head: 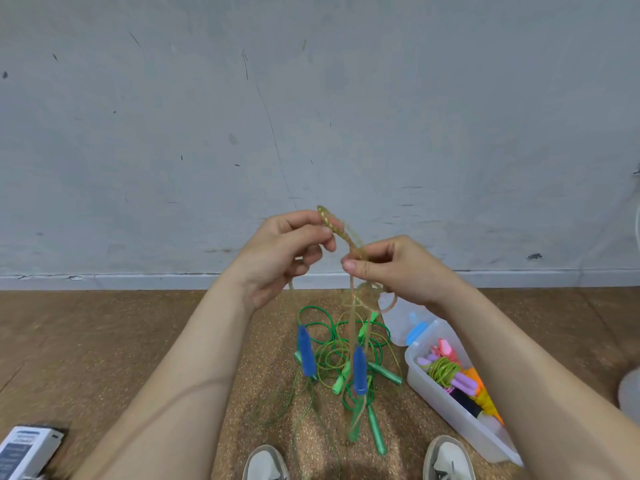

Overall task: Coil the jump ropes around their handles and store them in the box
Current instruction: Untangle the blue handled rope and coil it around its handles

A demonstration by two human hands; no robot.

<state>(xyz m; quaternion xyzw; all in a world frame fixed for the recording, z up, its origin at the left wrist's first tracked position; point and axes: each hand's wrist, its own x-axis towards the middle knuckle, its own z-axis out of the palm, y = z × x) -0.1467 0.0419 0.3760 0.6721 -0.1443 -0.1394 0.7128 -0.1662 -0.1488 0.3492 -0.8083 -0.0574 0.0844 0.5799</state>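
The gold rope [337, 230] is held up mid-frame. The left hand [284, 251] pinches it at 10 o'clock and the right hand [394, 268] pinches it at 4 o'clock. The left blue handle [307, 351] and right blue handle [359, 370] hang near vertical, ends down, over the green ropes [332, 355] on the floor. The box [446, 410] sits at 4 o'clock from that pile.

I'm holding up a rope [332, 226], golden and perhaps glitter-flecked, its handles [307, 351] blue; green ropes [385, 373] are lying lower centre, beside a translucent white box [446, 407].
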